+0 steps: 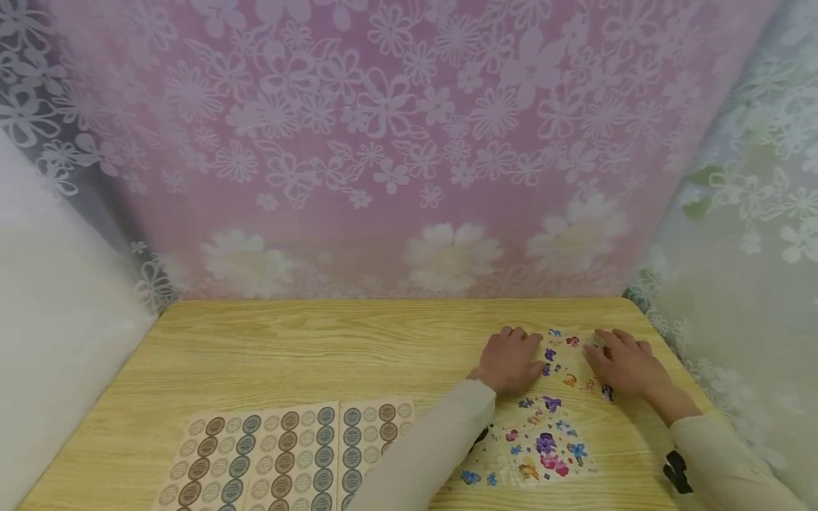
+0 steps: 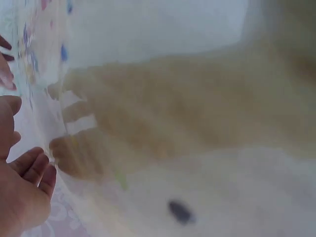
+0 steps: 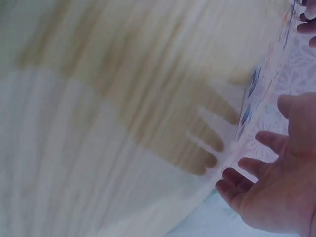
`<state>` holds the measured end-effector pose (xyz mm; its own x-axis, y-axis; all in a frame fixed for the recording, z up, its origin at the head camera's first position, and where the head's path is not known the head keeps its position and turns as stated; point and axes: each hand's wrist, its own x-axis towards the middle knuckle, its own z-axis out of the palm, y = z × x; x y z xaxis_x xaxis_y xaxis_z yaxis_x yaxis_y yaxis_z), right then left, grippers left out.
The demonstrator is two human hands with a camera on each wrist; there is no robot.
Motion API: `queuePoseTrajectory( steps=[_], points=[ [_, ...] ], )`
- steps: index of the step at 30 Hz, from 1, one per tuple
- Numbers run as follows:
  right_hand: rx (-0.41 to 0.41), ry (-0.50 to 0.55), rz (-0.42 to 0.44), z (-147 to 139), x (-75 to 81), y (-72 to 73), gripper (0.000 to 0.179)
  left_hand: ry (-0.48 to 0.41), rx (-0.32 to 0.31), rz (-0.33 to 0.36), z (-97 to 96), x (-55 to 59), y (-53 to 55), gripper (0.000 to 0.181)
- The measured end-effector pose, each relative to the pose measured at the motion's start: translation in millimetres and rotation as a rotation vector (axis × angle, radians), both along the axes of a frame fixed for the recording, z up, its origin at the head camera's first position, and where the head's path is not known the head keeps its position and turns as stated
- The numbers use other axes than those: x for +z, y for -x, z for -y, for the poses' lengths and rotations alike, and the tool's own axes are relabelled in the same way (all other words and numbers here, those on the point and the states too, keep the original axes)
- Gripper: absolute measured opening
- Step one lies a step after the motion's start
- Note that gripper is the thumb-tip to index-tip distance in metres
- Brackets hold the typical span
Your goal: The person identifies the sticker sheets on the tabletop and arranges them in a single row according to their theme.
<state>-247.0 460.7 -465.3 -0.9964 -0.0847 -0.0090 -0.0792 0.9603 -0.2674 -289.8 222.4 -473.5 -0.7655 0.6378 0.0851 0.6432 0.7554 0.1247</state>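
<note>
Toward the table's right side lies a clear sticker sheet (image 1: 559, 360) printed with small colourful pony-like figures. My left hand (image 1: 510, 360) rests at its left edge, thumb and forefinger toward the sheet. On the opposite edge, my right hand (image 1: 625, 363) touches the sheet with its fingertips and covers part of that side. The fingers of the left hand (image 2: 29, 190) look loosely bent in the left wrist view. In the right wrist view the right hand (image 3: 276, 182) has its fingers spread and fairly straight over the glossy tabletop.
Nearer me is another clear sheet of similar figures (image 1: 546, 447), partly behind the left sleeve (image 1: 424, 454). Sheets of round brown, grey and blue stickers (image 1: 268, 454) lie at front left. Beyond the wooden table (image 1: 319, 348) hangs a pink floral curtain (image 1: 396, 142).
</note>
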Motion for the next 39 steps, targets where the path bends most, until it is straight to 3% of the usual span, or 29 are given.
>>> queuePoseTrajectory(
  steps=[4, 11, 21, 25, 30, 34, 39],
  points=[
    [-0.031, -0.018, -0.022, -6.3, 0.4, -1.6, 0.065, -0.081, 0.019, 0.044, 3.4, 0.5, 6.9, 0.047],
    [-0.033, -0.020, -0.053, 0.9, -6.5, -3.4, 0.067, -0.187, 0.040, 0.126, 5.2, 1.1, 8.6, 0.047],
    [0.076, -0.020, -0.129, 21.2, -9.8, 2.0, 0.054, -0.310, 0.095, 0.235, 8.9, -1.7, 11.2, 0.050],
    [0.154, -0.016, -0.121, 17.0, -11.1, 6.7, 0.050, -0.326, 0.099, 0.244, 9.1, -1.4, 12.0, 0.050],
    [0.266, 0.069, -0.101, 15.2, -12.4, 13.9, 0.047, -0.296, 0.083, 0.214, 7.0, 1.0, 12.8, 0.050],
    [0.322, 0.111, -0.156, 17.0, -11.3, 17.0, 0.043, -0.264, 0.072, 0.200, 6.0, 2.1, 16.2, 0.050],
    [0.274, 0.143, -0.264, 11.6, -4.2, 9.3, 0.044, -0.254, 0.072, 0.221, 2.9, 3.3, 22.2, 0.051]
  ],
)
